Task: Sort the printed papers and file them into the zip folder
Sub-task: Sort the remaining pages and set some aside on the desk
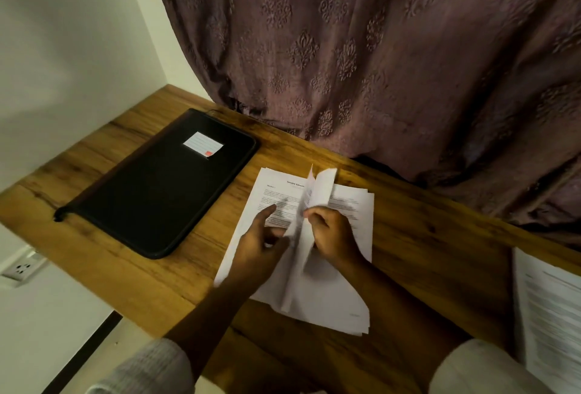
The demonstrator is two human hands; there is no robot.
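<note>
My sleeves: the pale left sleeve (147,368) and right sleeve (478,368) sit at the bottom edge, both forearms reaching forward over the tabletop (424,236)
My right hand (333,236): fingers curled, pinching the lifted sheets (320,186); these stand up in a buckled fold above the pile, blurred
My left hand (261,246): fingers straight and spread, gripping nothing; forefinger points across the top page's print; I cannot tell whether the thumb touches the raised fold
Stack of printed papers (345,293): flat on the tabletop under both my hands, edges slightly fanned, a heading and text lines showing on the top page
Zip folder (163,192): black, lying flat and closed to the left of the stack, just beside it but apart; a white label (202,144) near its far end
Second pile (550,305): more printed pages at the right edge, well apart from the stack
Behind: a patterned brown curtain (377,48) hangs along the far edge; a wall socket (22,268) sits low on the left
</note>
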